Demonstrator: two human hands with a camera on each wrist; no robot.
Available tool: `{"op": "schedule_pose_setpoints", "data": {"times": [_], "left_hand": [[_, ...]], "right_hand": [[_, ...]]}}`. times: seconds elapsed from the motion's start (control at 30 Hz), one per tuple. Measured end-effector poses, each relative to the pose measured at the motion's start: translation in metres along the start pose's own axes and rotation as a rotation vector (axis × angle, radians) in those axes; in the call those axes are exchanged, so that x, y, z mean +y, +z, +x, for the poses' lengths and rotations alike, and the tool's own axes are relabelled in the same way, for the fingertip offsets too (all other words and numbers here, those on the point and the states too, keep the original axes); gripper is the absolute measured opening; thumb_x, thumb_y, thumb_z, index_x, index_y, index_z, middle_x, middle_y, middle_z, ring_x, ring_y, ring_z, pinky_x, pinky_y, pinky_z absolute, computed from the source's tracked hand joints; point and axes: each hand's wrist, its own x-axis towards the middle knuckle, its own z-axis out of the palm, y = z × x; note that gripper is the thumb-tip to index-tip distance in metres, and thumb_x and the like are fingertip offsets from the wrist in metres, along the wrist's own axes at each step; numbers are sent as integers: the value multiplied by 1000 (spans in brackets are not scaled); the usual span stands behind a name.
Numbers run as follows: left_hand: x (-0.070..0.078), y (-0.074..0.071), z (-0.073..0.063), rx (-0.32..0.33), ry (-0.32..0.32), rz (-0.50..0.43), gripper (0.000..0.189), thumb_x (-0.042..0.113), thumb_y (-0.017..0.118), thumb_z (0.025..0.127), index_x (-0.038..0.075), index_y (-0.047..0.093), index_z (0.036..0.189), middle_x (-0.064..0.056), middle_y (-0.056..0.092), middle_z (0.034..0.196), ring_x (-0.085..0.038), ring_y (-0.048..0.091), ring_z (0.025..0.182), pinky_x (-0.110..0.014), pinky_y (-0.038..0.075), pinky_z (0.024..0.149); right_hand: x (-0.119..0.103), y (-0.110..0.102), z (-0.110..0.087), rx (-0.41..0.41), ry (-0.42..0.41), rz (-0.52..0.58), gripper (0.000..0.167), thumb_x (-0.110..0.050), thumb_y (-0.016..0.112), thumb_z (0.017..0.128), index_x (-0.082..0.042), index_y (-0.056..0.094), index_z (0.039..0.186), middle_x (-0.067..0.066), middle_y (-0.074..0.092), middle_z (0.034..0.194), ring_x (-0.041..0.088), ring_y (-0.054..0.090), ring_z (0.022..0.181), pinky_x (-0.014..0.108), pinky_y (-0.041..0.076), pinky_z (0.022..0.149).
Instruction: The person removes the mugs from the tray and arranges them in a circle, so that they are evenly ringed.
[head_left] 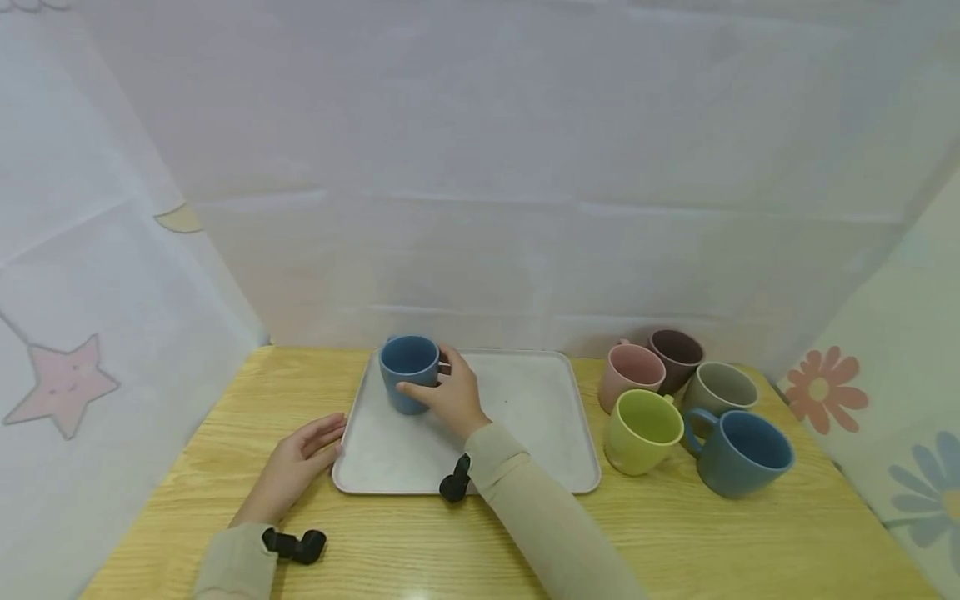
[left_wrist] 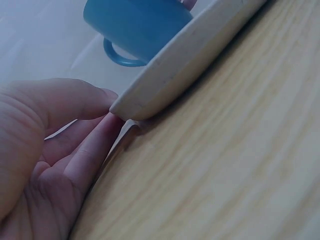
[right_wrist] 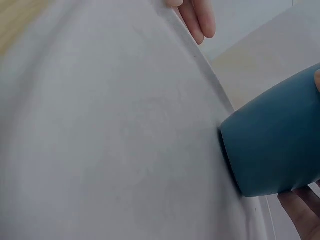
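My right hand [head_left: 452, 394] grips a blue mug [head_left: 408, 375] round its side, thumb in front and fingers behind. The mug is upright at the back left of a white tray [head_left: 517, 417], its base at the tray's surface in the right wrist view. Its handle [left_wrist: 122, 56] faces away from the right hand, as the left wrist view shows. At the tray's left edge is my left hand [head_left: 295, 462], fingers fairly straight. Its thumb tip [left_wrist: 107, 95] and a finger touch the outer rim.
Right of the tray stand a pink mug [head_left: 630, 379], a dark brown mug [head_left: 677, 357], a grey-beige mug [head_left: 720, 390], a yellow-green mug [head_left: 643, 433] and a second blue mug [head_left: 742, 454]. They crowd together on the wooden table [head_left: 420, 550]. A pale cloth backdrop [head_left: 487, 208] rises behind.
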Motion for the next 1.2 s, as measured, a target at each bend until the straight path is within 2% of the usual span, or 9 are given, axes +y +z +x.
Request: {"op": "schedule_pose_setpoints", "data": {"times": [0.1,0.3,0.4,0.57,0.73,0.97,1.2], "left_hand": [[0,-1,0,-2,-9,9,63,26,64,102,3,38,155,-17,46,154,-26,45,139,-6,42,95],[-4,-2,-1,0,-16,5,64,29,65,102,4,39,155,-16,46,154,5,50,126,-5,42,94],[-6,-2,0,2,-10,-5,64,29,65,101,4,40,155,-16,46,154,12,49,120,-5,43,94],[-3,-1,-2,9,6,13,65,28,66,101,2,40,154,-18,45,154,13,49,120,-4,41,94],[-1,-2,-2,10,-16,9,65,29,66,101,3,39,155,-16,45,155,15,48,118,-4,41,93],[-3,-2,1,-5,-14,8,66,31,65,101,4,39,156,-16,44,156,14,48,120,-4,41,94],[-2,-2,3,-13,-13,16,68,33,65,101,5,38,156,-16,44,155,14,48,120,-3,40,93]], "right_hand": [[3,-8,-5,-9,-5,-16,86,-42,92,74,-21,51,147,1,60,129,20,60,115,38,58,88],[3,-27,-17,-23,-5,-18,82,-40,92,74,-24,53,145,-3,60,127,20,60,113,39,58,87],[1,-38,-26,-38,-4,-27,81,-39,92,75,-26,54,144,-4,60,126,19,59,112,38,58,86],[1,-57,-39,-54,-31,-31,80,-39,92,75,-27,53,145,-3,61,125,19,60,110,36,59,83],[-3,-77,-56,-43,-73,-18,79,-36,92,75,-25,55,143,-1,61,127,22,59,112,36,59,88],[-11,-106,-84,-13,-91,36,78,-26,94,74,-25,56,142,3,60,130,30,56,115,44,59,89],[-20,-134,-114,25,-114,43,80,-14,93,73,-20,55,143,4,61,132,33,57,115,40,60,88]]}}
